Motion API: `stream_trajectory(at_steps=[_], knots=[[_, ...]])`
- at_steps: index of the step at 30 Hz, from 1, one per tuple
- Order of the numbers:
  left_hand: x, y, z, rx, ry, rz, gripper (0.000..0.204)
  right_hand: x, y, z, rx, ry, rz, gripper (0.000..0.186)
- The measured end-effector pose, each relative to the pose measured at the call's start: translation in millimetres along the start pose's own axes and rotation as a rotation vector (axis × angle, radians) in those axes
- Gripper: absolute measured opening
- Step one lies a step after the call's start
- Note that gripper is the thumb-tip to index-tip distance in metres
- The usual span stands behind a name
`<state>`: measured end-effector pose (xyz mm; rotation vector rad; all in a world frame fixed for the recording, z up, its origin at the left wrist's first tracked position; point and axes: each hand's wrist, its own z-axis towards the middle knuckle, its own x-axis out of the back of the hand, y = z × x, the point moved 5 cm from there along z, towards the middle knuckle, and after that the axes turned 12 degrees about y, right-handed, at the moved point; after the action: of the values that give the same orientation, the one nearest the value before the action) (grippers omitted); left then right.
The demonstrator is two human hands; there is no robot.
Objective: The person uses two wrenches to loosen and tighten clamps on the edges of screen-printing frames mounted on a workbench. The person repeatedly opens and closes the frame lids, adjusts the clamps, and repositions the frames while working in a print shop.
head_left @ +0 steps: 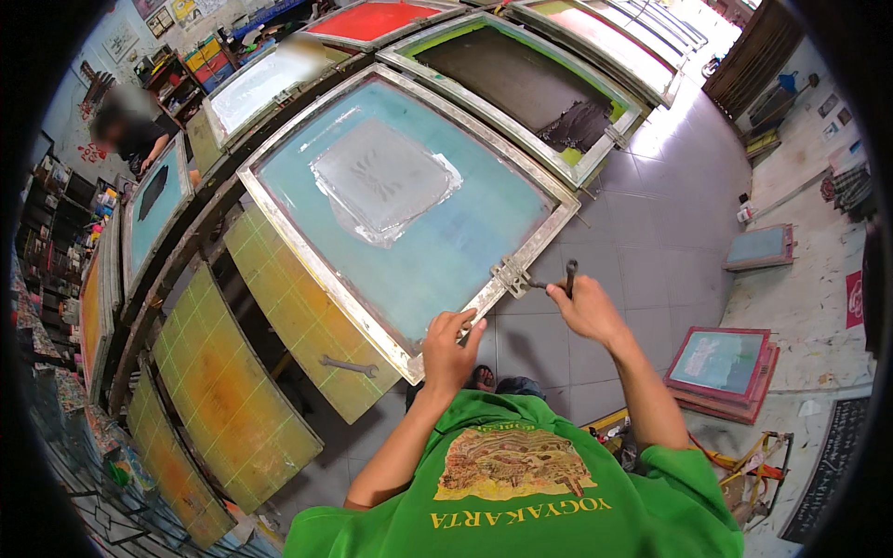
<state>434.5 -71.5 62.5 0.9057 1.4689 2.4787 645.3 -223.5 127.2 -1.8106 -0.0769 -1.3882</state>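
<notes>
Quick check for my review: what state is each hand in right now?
Left hand: on the edge of the screen frame; whether it grips cannot be told.
Right hand: closed, holding a dark wrench-like tool.

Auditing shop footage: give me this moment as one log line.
left hand: at near edge of frame | right hand: holding dark tool beside metal clamp | nearby: wrench on yellow-green board

Head-worn fisheye, left one of pair; looks down past green shirt (651, 498), hands (453, 352) close.
</notes>
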Motion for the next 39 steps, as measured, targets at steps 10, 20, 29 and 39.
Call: stream_trajectory(at_steps=[10,20,29,39], knots=[[-28.3,-42.9,-11.6,-0.142,0.072,0.113,0.031,-35.9,-1.8,72.0,0.055,-0.304,-0.154,0.044],[-13.9,-39.7,-6.6,-0.188,0.071,0.102,0.020,-47.4,-38.4,107.5,-0.131,-0.630,-0.353,0.034],[-15.1,-36.5,-7.8,-0.192,0.054,0.075,0.019,-70.3,-14.3,110.1,0.587,-0.668,-0.380,0.026],[-29.4,-34.4,-1.3,-0.148,0.126,0.116,0.031,-66.2,-21.2,96.7,1.235,-0.598,-0.943,0.017]])
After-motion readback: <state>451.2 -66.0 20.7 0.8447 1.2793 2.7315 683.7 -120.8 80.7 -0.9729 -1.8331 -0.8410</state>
